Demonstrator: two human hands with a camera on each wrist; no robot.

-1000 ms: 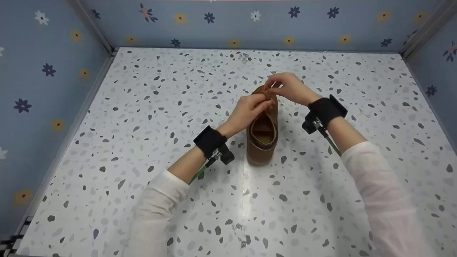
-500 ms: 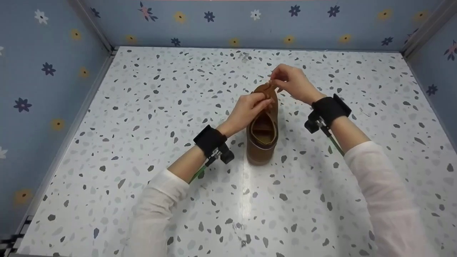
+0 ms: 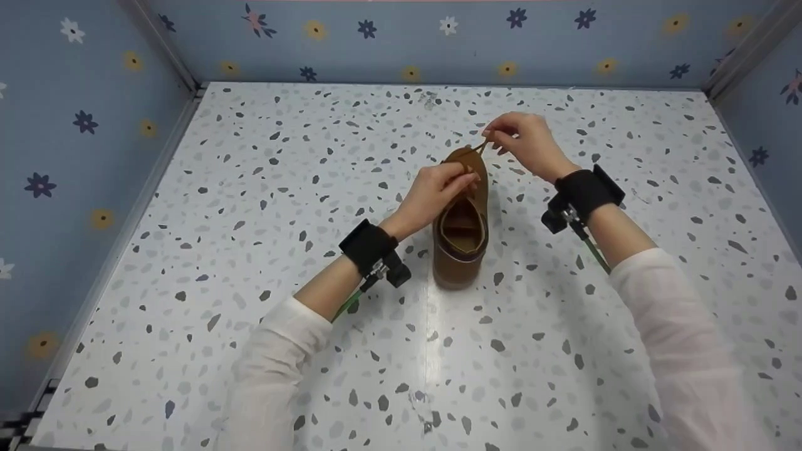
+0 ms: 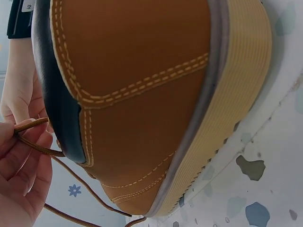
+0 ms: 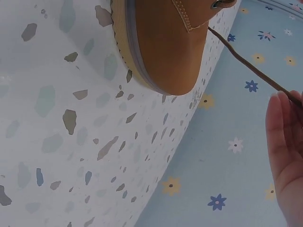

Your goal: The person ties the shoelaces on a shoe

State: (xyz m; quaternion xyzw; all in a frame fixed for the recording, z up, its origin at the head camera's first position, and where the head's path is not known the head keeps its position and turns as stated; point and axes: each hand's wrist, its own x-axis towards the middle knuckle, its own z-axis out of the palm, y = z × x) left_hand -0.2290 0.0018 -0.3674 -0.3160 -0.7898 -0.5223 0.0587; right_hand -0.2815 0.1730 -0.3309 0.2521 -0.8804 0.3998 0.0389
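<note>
Shoe [image 3: 458, 257] and lace [image 5: 255, 68] take up both hands of the person in front of me. It is brown with a dark collar, standing upright on its sole on the speckled table [image 3: 282, 188], heel toward the person, toe toward the flowered wall [image 3: 401, 47]. The left hand [image 3: 435, 190] comes in from the shoe's left and sits over its front, just ahead of the opening, thumb and fingers drawn together in a pinch on the lace; from the left wrist I can see two strands running from those fingertips back to the shoe. The right hand [image 3: 529, 145] is raised just past the shoe's toe, to its right, fingertips closed narrowly on another length, pulled out in a line from the shoe's front.

As for progress, I'd call it partway. Both hands have hold of the lace, and loose lengths hang by the shoe's toe. No finished bow shows anywhere on the shoe, though the left fingers hide the spot where a knot would sit, so I can't tell whether one lies beneath. Nor can I say whether it's being tied or undone; either way, the lace looks unsettled, with handling left to do.
</note>
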